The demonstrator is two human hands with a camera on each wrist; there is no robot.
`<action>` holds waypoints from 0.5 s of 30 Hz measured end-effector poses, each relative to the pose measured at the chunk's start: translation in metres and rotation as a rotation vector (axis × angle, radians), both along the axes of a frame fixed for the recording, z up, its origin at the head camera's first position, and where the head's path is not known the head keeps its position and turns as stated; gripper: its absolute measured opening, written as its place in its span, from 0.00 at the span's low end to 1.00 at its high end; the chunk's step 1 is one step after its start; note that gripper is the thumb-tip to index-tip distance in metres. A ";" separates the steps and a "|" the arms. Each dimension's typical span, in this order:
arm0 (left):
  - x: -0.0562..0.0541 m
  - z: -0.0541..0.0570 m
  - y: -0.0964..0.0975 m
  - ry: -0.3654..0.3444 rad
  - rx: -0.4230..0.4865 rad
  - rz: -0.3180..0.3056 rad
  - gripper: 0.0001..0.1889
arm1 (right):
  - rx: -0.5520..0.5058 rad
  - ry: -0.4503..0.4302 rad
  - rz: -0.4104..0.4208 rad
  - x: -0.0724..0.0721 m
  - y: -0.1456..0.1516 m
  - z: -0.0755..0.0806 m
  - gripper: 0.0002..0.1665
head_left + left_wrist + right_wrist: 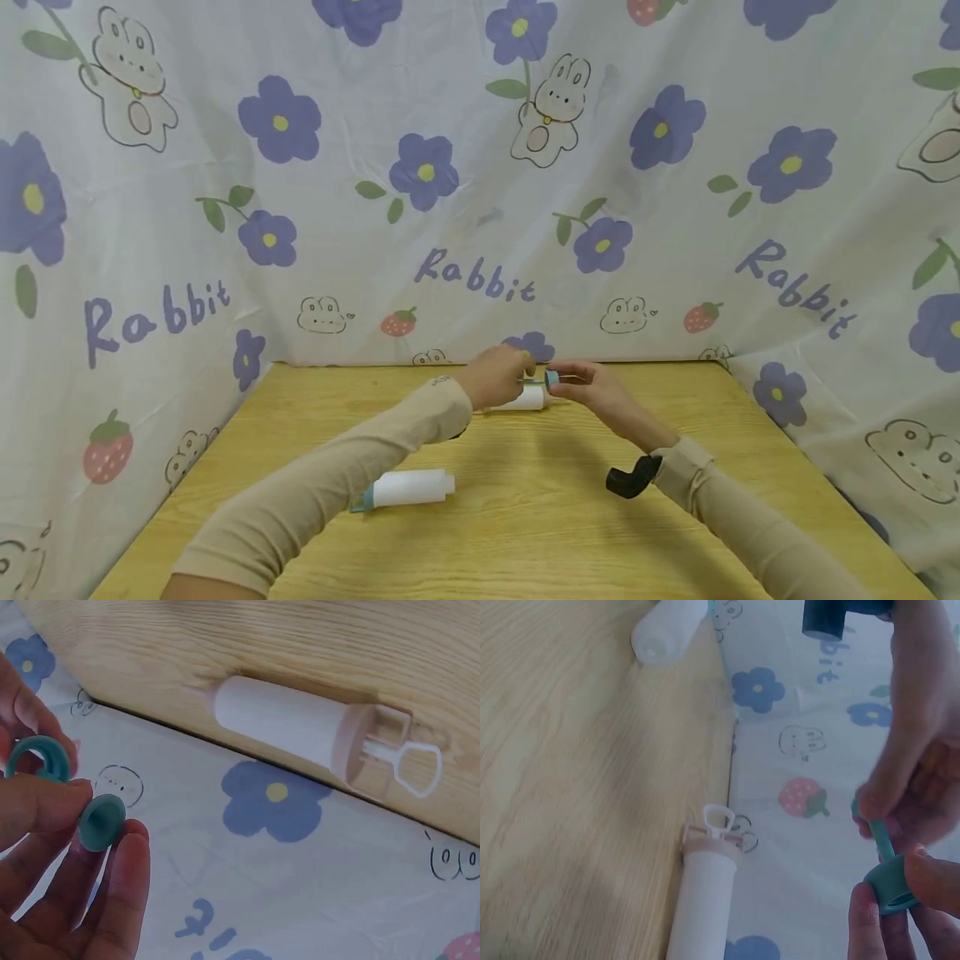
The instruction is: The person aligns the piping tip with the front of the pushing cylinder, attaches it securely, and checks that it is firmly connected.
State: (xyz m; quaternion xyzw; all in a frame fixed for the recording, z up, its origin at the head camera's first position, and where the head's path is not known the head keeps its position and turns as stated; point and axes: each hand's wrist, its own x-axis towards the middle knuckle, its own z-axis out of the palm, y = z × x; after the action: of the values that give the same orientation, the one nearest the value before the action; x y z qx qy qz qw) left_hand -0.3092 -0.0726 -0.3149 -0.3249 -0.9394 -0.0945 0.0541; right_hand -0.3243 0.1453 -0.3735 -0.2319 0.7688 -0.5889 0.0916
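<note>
Near the back of the table, my left hand [497, 377] pinches a thin teal rod [883, 841] between thumb and fingers. My right hand [603, 396] holds a round teal cap [891, 886] by its sides, fingers spread, at the rod's other end. In the left wrist view a teal ring [37, 754] and a small cupped teal disc [103, 823] show among the fingers. Right below the hands in the head view lies a white tube [521, 398] with a pinkish collar [354, 746] and a white loop handle [420, 769]; my left hand partly hides it there.
A second white tube [411, 487] with a teal end [363, 498] lies at the front left, partly behind my left sleeve [322, 475]. A black device [633, 479] is strapped at my right wrist. Patterned cloth [480, 208] hangs along the wooden table's [525, 533] back and sides.
</note>
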 end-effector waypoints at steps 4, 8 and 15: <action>-0.001 -0.003 0.004 -0.091 0.128 0.016 0.12 | -0.049 -0.023 0.019 0.003 -0.009 -0.003 0.30; 0.001 -0.006 0.007 -0.226 0.363 0.092 0.14 | -0.070 -0.032 0.020 0.004 -0.013 -0.004 0.30; 0.008 -0.011 0.010 -0.417 0.686 0.167 0.18 | -0.071 -0.052 0.018 0.006 -0.013 0.000 0.31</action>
State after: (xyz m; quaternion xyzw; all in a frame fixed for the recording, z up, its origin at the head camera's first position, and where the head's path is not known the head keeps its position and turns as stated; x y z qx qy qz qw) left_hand -0.3012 -0.0624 -0.3263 -0.1847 -0.8673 -0.4616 -0.0247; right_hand -0.3181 0.1319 -0.3738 -0.2267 0.7426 -0.6207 0.1086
